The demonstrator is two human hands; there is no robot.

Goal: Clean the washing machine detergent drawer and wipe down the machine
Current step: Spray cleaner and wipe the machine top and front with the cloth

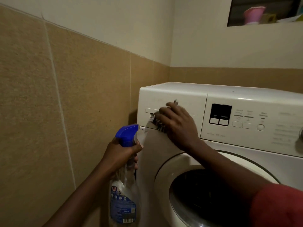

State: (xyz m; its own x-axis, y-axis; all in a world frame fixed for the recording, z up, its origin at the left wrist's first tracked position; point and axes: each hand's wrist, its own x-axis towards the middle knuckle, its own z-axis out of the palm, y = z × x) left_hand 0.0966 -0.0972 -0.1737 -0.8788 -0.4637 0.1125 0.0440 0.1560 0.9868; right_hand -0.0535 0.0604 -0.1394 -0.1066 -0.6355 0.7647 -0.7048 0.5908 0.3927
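A white front-loading washing machine (180, 92) is seen in a tiled corner. Its detergent drawer (164, 97), seemingly shut, sits at the top left of the front. A dark-and-white striped brush or cloth (155, 119), too blurred to tell which, is gripped by the right hand (178, 123) and pressed on the drawer's handle recess. The grip of the left hand (121, 149) is closed round a clear plastic spray bottle with a blue trigger (126, 133), held just beside the machine. The step is likely done best if spray is aimed into the recess and short, firm strokes are worked along its seams. Counted: one machine, one drawer, one bottle, one scrubbing item, two hands.

A wall niche (236, 10) holds a pink pot (253, 14); the washing machine top (213, 88) bears one dark speck (232, 91).
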